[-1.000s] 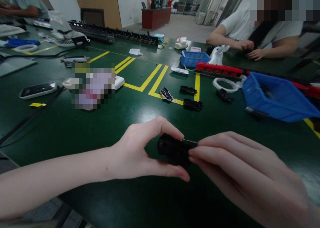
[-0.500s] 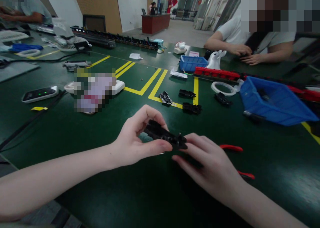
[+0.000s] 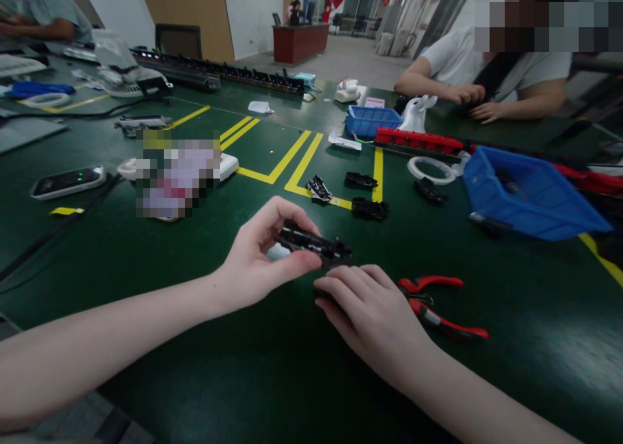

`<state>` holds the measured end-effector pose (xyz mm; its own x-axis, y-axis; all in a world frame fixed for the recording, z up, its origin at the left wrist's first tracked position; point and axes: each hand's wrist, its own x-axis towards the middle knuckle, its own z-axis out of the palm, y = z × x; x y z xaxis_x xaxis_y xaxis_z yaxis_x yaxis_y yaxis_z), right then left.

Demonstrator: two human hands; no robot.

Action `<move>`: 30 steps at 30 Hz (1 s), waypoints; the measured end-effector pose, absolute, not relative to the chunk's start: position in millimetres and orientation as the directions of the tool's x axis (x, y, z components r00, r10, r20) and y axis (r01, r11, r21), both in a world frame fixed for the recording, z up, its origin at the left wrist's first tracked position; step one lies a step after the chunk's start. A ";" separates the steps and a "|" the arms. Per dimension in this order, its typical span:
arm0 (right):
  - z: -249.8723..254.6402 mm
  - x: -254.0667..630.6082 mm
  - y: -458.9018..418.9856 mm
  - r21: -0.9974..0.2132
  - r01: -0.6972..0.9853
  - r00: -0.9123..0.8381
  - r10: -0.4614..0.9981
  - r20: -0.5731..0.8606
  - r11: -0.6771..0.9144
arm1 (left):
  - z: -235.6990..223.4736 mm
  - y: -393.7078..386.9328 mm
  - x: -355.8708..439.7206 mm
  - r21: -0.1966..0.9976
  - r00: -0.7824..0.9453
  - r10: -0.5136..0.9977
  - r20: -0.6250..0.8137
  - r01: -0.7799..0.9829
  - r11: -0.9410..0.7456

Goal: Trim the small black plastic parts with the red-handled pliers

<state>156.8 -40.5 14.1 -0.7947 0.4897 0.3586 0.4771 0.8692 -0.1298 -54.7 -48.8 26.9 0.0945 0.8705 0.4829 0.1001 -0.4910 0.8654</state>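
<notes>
My left hand [image 3: 257,262] pinches a long black plastic part [image 3: 311,241] between thumb and fingers, holding it just above the green table [image 3: 146,269]. My right hand [image 3: 370,311] lies right below the part's right end, its fingers bent down on the table; what is under them is hidden. Red-handled pliers [image 3: 438,301] lie on the table just right of my right hand, apart from it.
Several black parts [image 3: 370,207] lie beyond my hands near yellow tape lines [image 3: 304,165]. A large blue bin [image 3: 525,194] sits at right, a smaller blue bin [image 3: 372,119] and red strip [image 3: 418,139] behind. A person's hands [image 3: 467,97] work at the far right. A white device [image 3: 68,181] lies left.
My left hand has lifted and turned the black part to lie lengthwise. My right hand has let go of the part's end and dropped to the table, uncovering the red pliers.
</notes>
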 end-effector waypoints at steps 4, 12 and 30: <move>19.1 144.0 -17.8 -0.085 0.569 -0.782 0.570 0.253 0.818 | 19.8 -29.7 -58.9 0.902 -0.091 0.898 0.430 0.084 -0.423; 36.3 93.9 15.8 0.169 0.561 -0.810 0.579 -0.088 0.811 | 9.5 -10.9 -75.2 0.894 -0.152 0.885 0.441 0.163 -0.418; 50.2 112.7 33.4 -0.128 0.534 -0.827 0.486 -0.284 0.836 | 6.9 -31.3 -64.0 0.765 0.312 0.786 0.533 0.218 -0.606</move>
